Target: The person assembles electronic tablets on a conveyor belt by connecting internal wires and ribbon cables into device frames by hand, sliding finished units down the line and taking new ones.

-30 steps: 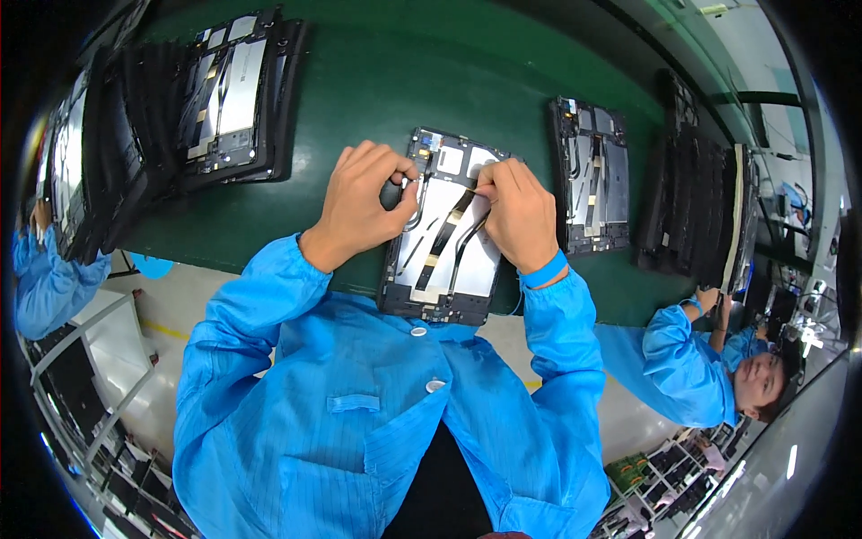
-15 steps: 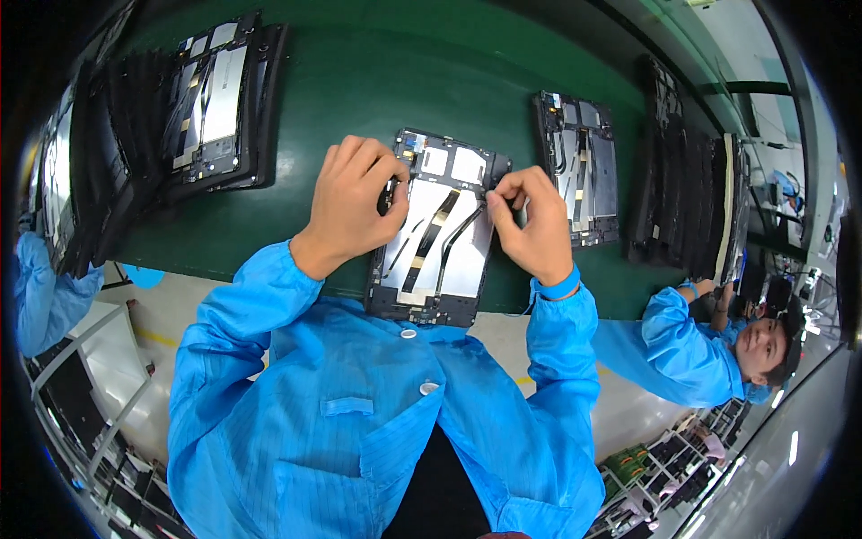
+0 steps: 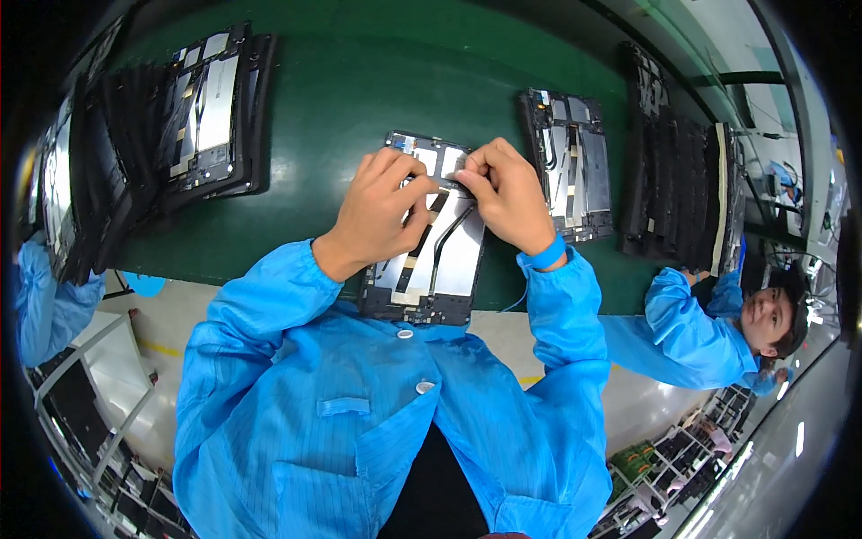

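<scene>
An opened tablet (image 3: 456,260) lies on the green table in front of me, its inside facing up. Silver battery, dark flat flex cables and two silver shield plates show in it. My left hand (image 3: 382,211) is over its left side, fingers curled, thumb and fingertips close to the top end of the middle flex cable (image 3: 436,208). Over the tablet's upper right, my right hand (image 3: 510,193) pinches thumb and forefinger together beside the right shield plate (image 3: 452,160). Whatever is between either hand's fingertips is too small or hidden to make out.
Opened tablets stand in a leaning row (image 3: 126,153) at the left. Another opened tablet (image 3: 575,171) lies right of my hands, and a further dark row (image 3: 678,180) stands beyond it. A co-worker in a blue smock (image 3: 682,341) is at the right. The green table (image 3: 359,72) extends behind.
Both hands have moved inward over the tablet's upper middle, the left to the right and the right to the left. The right fingers have left the tablet's right edge area.
</scene>
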`<state>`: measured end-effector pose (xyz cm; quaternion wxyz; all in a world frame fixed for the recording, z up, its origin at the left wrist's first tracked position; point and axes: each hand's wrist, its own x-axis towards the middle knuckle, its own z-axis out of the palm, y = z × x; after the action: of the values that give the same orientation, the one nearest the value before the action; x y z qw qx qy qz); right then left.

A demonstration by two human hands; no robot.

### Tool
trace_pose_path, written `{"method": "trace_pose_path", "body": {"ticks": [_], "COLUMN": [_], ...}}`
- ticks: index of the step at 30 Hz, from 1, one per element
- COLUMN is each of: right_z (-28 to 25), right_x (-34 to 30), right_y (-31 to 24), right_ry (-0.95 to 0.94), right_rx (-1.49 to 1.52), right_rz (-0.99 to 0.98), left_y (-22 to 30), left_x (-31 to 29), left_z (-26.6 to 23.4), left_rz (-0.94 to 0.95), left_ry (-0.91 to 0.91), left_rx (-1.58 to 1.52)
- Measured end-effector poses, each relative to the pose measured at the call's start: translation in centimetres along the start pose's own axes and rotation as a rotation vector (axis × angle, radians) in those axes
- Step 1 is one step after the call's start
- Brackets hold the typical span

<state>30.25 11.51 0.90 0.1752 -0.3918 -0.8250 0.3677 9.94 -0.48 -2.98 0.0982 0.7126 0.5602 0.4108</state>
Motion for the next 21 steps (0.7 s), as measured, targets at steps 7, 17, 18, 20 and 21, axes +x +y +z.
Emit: {"method": "trace_pose_path", "body": {"ticks": [7, 17, 18, 20, 21], "right_z": [-1.5, 0.9, 1.2, 1.8, 1.9], "right_x": [-3.3, -0.6, -0.4, -0.4, -0.4], "right_y": [3.3, 2.7, 2.8, 2.5, 2.3], "right_ry": [-0.095, 0.111, 0.076, -0.002, -0.009], "right_rx": [0.698, 0.796, 0.802, 0.843, 0.850], "right_rz": [0.094, 0.000, 0.003, 0.022, 0.021], "left_y": [-0.1, -2.7, -3.2, -3.7, -4.0], "left_x": [-0.2, -2.3, -2.6, -2.8, -2.9], "left_z": [-0.2, -4.0, -4.4, -4.8, -4.9], "left_rz": [0.090, 0.131, 0.145, 0.160, 0.182], "left_ry": [-0.019, 0.138, 0.107, 0.078, 0.050], "left_rx": [0.099, 0.079, 0.077, 0.076, 0.064]}}
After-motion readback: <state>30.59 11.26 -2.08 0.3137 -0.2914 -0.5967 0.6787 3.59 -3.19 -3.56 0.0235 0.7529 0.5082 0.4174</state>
